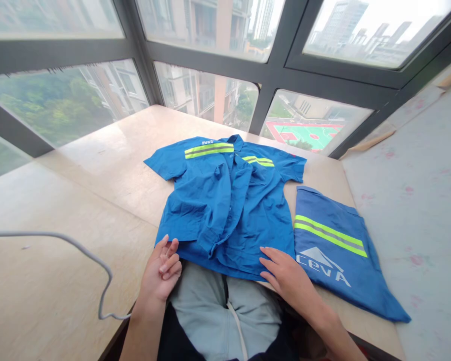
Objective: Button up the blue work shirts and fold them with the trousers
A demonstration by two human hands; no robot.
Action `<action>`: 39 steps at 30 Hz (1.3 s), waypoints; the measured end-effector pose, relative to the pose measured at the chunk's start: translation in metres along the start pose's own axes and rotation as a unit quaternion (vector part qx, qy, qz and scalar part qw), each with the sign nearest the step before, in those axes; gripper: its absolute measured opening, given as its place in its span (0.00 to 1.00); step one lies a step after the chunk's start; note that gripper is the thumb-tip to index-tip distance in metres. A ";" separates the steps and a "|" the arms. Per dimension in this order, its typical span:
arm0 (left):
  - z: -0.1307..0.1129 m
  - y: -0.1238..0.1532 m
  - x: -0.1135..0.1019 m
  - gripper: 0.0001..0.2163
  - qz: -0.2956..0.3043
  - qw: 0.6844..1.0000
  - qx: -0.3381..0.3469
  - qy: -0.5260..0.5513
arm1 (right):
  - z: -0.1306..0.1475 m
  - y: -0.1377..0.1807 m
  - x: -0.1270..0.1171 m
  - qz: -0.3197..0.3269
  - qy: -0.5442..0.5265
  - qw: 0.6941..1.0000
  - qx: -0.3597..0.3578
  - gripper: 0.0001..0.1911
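Note:
A blue short-sleeved work shirt (pixel 255 210) with yellow-and-grey reflective strips lies front up, its collar away from me. Its front is wrinkled, and one front edge is folded over in loose creases. Beside the shirt's lower left corner is my left hand (pixel 162 271), palm turned up, with loosely bent fingers and no cloth visibly gripped. My right hand (pixel 280 271) rests at the lower right hem, fingers spread on the fabric. Right of the shirt lies a folded blue garment (pixel 328 250) with a reflective stripe and white CEVA lettering.
A pale wooden tabletop (pixel 108 175) reaches the windows (pixel 210 95). A grey cable (pixel 78 245) curves across its left side. The flowered wall (pixel 409 200) borders the right side, close to the folded garment. My lap is at the front edge.

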State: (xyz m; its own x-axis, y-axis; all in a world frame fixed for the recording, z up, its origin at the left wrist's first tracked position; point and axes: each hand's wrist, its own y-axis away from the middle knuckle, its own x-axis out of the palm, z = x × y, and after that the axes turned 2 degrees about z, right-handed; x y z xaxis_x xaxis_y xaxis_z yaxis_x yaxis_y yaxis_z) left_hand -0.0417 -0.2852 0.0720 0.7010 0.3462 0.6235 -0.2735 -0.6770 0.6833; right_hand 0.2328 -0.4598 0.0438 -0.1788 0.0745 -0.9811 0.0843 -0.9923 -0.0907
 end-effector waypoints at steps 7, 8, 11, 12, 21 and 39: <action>-0.024 -0.009 -0.004 0.17 0.001 0.994 0.086 -0.073 | -0.005 0.001 -0.006 0.047 0.032 0.997 -0.051 0.11; -0.030 -0.009 -0.006 0.17 -0.014 0.990 0.121 -0.077 | -0.007 0.000 -0.005 0.054 0.039 0.996 -0.061 0.11; -0.047 -0.005 -0.013 0.11 -0.086 0.968 0.232 -0.052 | -0.012 -0.003 -0.002 0.080 0.060 0.992 -0.081 0.13; -0.050 -0.004 -0.015 0.08 -0.114 0.960 0.253 -0.042 | -0.013 -0.004 -0.002 0.087 0.062 0.991 -0.083 0.14; -0.012 -0.006 -0.028 0.23 -0.143 0.946 0.269 -0.111 | -0.010 -0.010 -0.034 0.002 0.023 0.999 -0.044 0.11; 0.027 -0.017 -0.006 0.21 0.231 0.464 0.508 -0.688 | -0.032 0.048 -0.054 0.036 -0.016 0.998 -0.043 0.10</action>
State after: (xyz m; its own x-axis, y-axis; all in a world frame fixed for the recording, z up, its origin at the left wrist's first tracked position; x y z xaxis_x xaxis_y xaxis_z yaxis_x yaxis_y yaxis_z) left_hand -0.0240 -0.2932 0.0465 0.6697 -0.2583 -0.6963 -0.6428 -0.6711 -0.3694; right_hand 0.2775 -0.5086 0.0866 -0.1996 -0.0020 -0.9799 0.1814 -0.9828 -0.0350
